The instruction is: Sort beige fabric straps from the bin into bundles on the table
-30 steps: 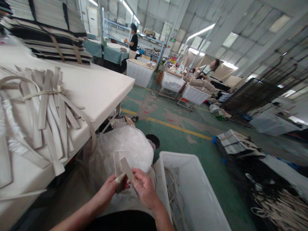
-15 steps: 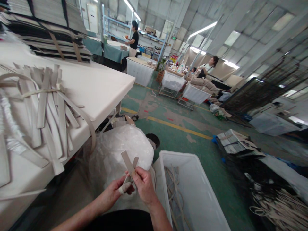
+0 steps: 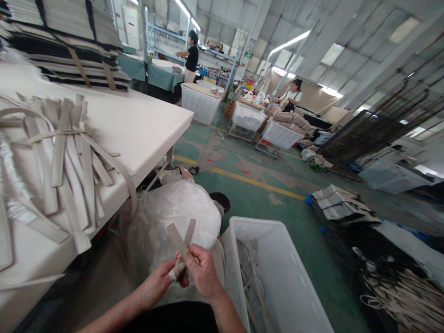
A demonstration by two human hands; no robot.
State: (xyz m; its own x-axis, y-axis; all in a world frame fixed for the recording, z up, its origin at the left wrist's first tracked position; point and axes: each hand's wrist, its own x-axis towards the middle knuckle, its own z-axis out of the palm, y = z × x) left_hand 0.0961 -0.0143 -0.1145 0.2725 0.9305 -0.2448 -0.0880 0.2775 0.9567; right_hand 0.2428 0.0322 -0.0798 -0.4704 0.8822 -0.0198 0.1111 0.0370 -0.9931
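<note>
Two flat beige strips [image 3: 177, 238] cross in a V above my hands, over a clear plastic bag. My right hand [image 3: 204, 273] pinches them near their crossing. Close against it on the left is my left hand [image 3: 166, 277], with pale wrapping round a finger; its fingers are curled round the lower part of the strips, largely hidden. A tied bundle of similar strips [image 3: 74, 162] lies on the cream-covered table [image 3: 159, 115] at the left. Below right, a white bin [image 3: 284, 259] holds several thin beige strips.
The plastic bag [image 3: 180, 208] bulges between table and bin. A dark round container [image 3: 222, 202] stands behind it. Strapped stacks [image 3: 343, 203] and piled cords [image 3: 409, 296] lie at the right. Two people work farther back among tables and wheeled bins [image 3: 248, 118].
My hands have shifted slightly left and down, and the strips' upper ends have spread into a wider V. In the background, one person's arm has risen and the other person has moved left.
</note>
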